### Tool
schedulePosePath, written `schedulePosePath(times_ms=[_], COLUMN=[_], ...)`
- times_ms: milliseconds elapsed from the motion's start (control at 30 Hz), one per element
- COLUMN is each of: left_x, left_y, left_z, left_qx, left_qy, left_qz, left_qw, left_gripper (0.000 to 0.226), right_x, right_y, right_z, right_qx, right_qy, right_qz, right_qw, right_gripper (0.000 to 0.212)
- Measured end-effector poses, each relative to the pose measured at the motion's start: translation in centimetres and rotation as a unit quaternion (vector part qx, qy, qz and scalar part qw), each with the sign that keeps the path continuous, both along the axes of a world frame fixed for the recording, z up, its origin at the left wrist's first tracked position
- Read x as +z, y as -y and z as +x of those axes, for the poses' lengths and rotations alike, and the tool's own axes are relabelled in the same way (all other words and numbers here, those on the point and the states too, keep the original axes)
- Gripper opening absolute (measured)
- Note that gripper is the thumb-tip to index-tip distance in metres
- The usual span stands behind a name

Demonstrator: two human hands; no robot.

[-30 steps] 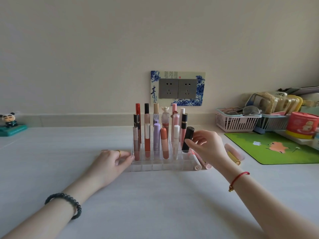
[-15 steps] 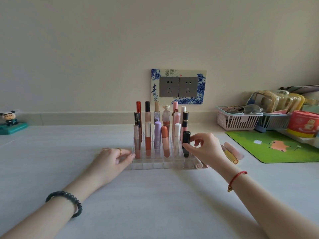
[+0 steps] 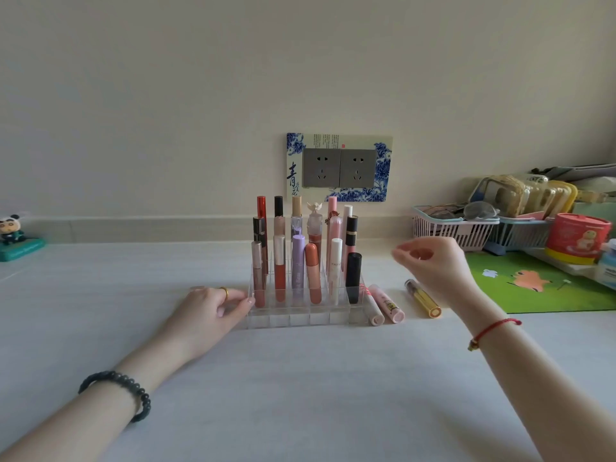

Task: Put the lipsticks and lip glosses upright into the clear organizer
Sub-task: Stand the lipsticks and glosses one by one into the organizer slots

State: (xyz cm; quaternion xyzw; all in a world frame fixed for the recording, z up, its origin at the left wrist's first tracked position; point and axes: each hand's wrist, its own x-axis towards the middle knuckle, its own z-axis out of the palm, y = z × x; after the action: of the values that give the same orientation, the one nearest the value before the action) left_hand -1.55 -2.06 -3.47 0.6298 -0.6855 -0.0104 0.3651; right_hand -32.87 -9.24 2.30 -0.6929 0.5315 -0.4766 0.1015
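Observation:
The clear organizer (image 3: 300,317) stands mid-table with several lipsticks and glosses upright in its cells. A black lipstick (image 3: 353,276) stands at the right end of the filled front row. My left hand (image 3: 213,310) rests on the table with its fingertips touching the organizer's left wall. My right hand (image 3: 433,261) hovers to the right of the organizer, fingers loosely curled, holding nothing. Lying on the table to the right are a white-pink tube (image 3: 372,306), a pink tube (image 3: 388,303) and a gold-capped tube (image 3: 424,299).
A green mat (image 3: 546,285) lies at the right. Behind it stand a pink basket (image 3: 446,230), a blue basket (image 3: 520,233) and a red and yellow tub (image 3: 576,238). A panda figure (image 3: 13,235) sits far left. A wall socket (image 3: 338,168) is behind the organizer.
My right hand let go of the black lipstick, which now stands in the organizer, and moved away up and to the right. My left hand stayed at the organizer's left side.

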Motion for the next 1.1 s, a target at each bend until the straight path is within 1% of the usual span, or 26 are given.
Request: schedulePosePath(times_ms=[100,200,233,333,400,433,500,533,567,633,700,767,833,900,933,967,1000,1033,1100], left_x=[0.0,0.0,0.0,0.0,0.1,0.2,0.3,0.3,0.4,0.4,0.5,0.5,0.6,0.7,0.8,0.8,0.8,0.9,1.2], left_y=[-0.1,-0.2,-0.2,-0.2,-0.3,-0.3,-0.5,-0.6,-0.6,-0.6,-0.6,-0.7,-0.8,-0.9,-0.9,-1.0,-1.1,-1.2,-1.4], left_z=[-0.1,0.0,0.1,-0.1,-0.3,-0.3,-0.3,-0.2,-0.3,-0.5,-0.7,-0.7,-0.5,-0.3,-0.2,-0.2,-0.1,-0.1,0.0], left_qx=[-0.003,-0.016,-0.017,-0.006,0.000,-0.002,-0.012,-0.011,-0.009,0.003,0.005,0.004,0.003,-0.009,-0.018,-0.026,-0.032,-0.037,-0.035], left_qy=[-0.009,-0.019,-0.020,-0.010,-0.008,-0.012,-0.019,-0.019,-0.014,-0.009,-0.001,0.005,0.000,-0.010,-0.010,-0.007,-0.001,0.004,0.004], left_qz=[0.005,0.014,0.013,0.004,0.004,0.009,0.026,0.035,0.036,0.029,0.024,0.028,0.036,0.053,0.057,0.054,0.049,0.043,0.032], left_qw=[1.000,1.000,1.000,1.000,1.000,1.000,0.999,0.999,0.999,1.000,1.000,1.000,0.999,0.998,0.998,0.998,0.998,0.998,0.999], left_gripper=[0.057,0.067,0.065,0.047,0.042,0.046,0.062,0.066,0.062,0.041,0.032,0.031,0.027,0.026,0.031,0.036,0.041,0.042,0.041], right_x=[-1.4,-2.4,-2.5,-2.7,-2.7,-2.7,-2.8,-2.9,-3.0,-3.1,-3.1,-2.2,-0.5,1.5,2.3,2.9,3.2,3.2,2.6], right_y=[0.6,0.9,0.9,0.6,0.4,0.3,0.5,0.5,0.7,0.9,1.2,1.1,0.0,-1.9,-2.9,-3.8,-4.7,-5.2,-6.4], right_z=[0.2,1.0,1.2,1.6,1.8,1.8,1.8,1.8,1.8,1.6,1.1,0.6,0.6,1.1,1.6,2.2,3.0,3.9,6.3], right_qx=[-0.017,-0.023,-0.026,-0.037,-0.038,-0.039,-0.044,-0.047,-0.052,-0.079,-0.093,-0.072,-0.023,0.027,0.060,0.096,0.136,0.171,0.231], right_qy=[-0.130,-0.191,-0.201,-0.220,-0.222,-0.220,-0.221,-0.227,-0.233,-0.240,-0.208,-0.132,-0.026,0.094,0.150,0.194,0.224,0.230,0.205], right_qz=[0.071,0.117,0.125,0.157,0.184,0.192,0.196,0.194,0.194,0.190,0.175,0.117,0.016,-0.076,-0.098,-0.102,-0.087,-0.066,-0.023], right_qw=[0.989,0.974,0.971,0.962,0.957,0.956,0.955,0.953,0.951,0.949,0.958,0.982,0.999,0.992,0.982,0.971,0.961,0.956,0.951], right_gripper=[0.020,0.026,0.029,0.039,0.043,0.043,0.046,0.047,0.049,0.054,0.060,0.058,0.044,0.022,0.014,0.009,0.006,0.008,0.012])
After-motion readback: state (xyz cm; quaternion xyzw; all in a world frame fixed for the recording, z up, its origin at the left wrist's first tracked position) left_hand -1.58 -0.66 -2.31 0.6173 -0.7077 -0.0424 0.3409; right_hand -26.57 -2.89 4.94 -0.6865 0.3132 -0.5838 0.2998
